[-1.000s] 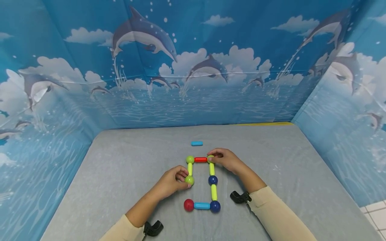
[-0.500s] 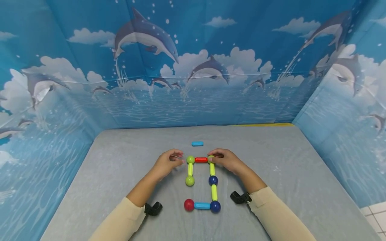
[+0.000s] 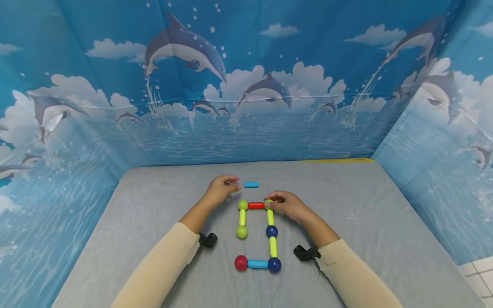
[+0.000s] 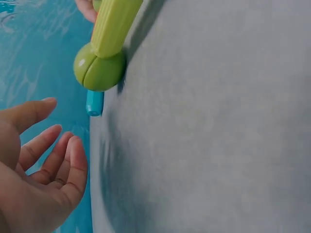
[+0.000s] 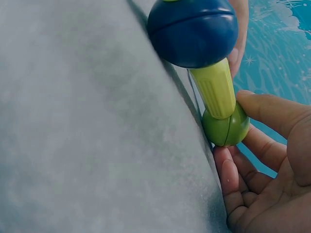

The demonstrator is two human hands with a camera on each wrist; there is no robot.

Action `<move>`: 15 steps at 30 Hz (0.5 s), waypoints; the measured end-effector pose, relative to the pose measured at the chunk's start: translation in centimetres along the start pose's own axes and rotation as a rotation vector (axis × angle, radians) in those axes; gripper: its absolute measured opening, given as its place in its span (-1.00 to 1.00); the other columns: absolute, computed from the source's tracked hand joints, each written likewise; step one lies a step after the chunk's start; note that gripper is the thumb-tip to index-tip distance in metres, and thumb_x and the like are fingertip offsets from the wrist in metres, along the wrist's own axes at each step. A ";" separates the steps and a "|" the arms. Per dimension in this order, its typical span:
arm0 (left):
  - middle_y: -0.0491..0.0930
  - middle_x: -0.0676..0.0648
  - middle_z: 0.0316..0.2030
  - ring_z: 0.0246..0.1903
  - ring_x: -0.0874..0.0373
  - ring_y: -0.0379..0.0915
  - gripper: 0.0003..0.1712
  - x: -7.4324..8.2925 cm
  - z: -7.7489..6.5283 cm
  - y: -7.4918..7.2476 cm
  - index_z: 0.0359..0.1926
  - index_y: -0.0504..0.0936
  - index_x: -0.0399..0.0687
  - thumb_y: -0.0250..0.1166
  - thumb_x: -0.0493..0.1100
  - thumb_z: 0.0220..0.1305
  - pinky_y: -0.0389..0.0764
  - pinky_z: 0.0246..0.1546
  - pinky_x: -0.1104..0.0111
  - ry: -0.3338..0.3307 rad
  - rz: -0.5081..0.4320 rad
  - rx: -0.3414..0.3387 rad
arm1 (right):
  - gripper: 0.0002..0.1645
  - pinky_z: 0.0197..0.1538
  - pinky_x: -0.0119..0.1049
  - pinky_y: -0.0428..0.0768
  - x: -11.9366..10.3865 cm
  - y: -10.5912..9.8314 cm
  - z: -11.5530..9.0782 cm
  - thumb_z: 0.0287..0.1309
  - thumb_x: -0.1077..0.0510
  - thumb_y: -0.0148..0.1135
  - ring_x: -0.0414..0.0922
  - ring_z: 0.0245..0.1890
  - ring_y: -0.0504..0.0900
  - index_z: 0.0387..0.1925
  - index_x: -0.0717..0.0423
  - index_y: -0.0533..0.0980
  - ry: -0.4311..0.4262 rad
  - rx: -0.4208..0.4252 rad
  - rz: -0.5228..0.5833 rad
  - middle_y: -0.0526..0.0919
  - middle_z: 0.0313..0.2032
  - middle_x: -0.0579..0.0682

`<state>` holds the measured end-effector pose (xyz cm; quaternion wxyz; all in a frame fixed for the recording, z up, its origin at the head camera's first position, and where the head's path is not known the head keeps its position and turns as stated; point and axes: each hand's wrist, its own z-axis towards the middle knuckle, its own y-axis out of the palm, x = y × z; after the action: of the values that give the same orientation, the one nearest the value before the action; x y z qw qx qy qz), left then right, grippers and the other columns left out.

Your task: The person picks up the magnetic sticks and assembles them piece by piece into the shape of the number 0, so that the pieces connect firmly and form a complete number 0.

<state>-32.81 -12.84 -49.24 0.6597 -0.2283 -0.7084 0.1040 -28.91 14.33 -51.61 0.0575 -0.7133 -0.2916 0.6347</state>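
My left hand (image 3: 222, 188) hovers with its fingers apart, just left of a loose light-blue rod (image 3: 251, 185); nothing is between its fingers. In the left wrist view the thumb and fingers of that hand (image 4: 43, 165) are spread. My right hand (image 3: 289, 206) pinches the green ball (image 5: 226, 127) at the far right corner of a frame of balls and rods. From that ball a red rod (image 3: 256, 205) runs left to another green ball (image 3: 243, 205). A yellow-green rod (image 5: 213, 90) joins the held ball to a dark blue ball (image 5: 194, 31).
The frame's left side ends at a green ball (image 3: 242, 232), with a gap before the red ball (image 3: 241, 263). A blue rod (image 3: 257, 264) links the red ball to a dark blue ball (image 3: 274, 265). Dolphin-print curtains (image 3: 254, 128) border the grey table (image 3: 154, 205).
My left hand has let go of the left-side green ball and moved up the table towards the loose light-blue rod. The right hand has stayed on its green ball.
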 end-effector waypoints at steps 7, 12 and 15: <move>0.66 -0.05 0.09 -0.16 0.07 0.60 -0.57 0.6 1.9 1.0 0.19 0.65 0.02 0.39 -0.09 0.31 0.62 -0.24 0.27 -0.025 0.032 0.003 | -0.63 -0.10 -0.23 0.54 0.2 -0.1 -0.1 0.32 -0.03 0.32 -0.07 -0.08 0.55 0.10 -0.03 0.64 -0.019 0.001 -0.005 0.63 0.01 0.05; 0.67 -0.07 0.07 -0.13 0.08 0.61 -0.60 0.5 3.1 1.6 0.15 0.68 0.00 0.39 -0.10 0.31 0.64 -0.19 0.30 -0.008 0.106 0.007 | -0.63 -0.09 -0.22 0.54 0.2 -0.1 0.0 0.32 -0.04 0.32 -0.08 -0.08 0.55 0.10 -0.03 0.64 -0.023 0.002 -0.013 0.63 0.00 0.05; 0.68 -0.07 0.06 -0.05 0.07 0.61 -0.62 0.5 3.5 1.9 0.12 0.70 -0.01 0.40 -0.12 0.29 0.65 -0.13 0.29 -0.007 0.142 0.013 | -0.63 -0.09 -0.23 0.54 0.2 -0.1 0.0 0.32 -0.03 0.32 -0.08 -0.09 0.55 0.09 -0.03 0.64 -0.024 0.001 -0.013 0.64 0.00 0.04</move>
<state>-35.95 -10.40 -50.04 0.6495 -0.2734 -0.6922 0.1559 -28.97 14.47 -51.71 0.0584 -0.7038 -0.2966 0.6428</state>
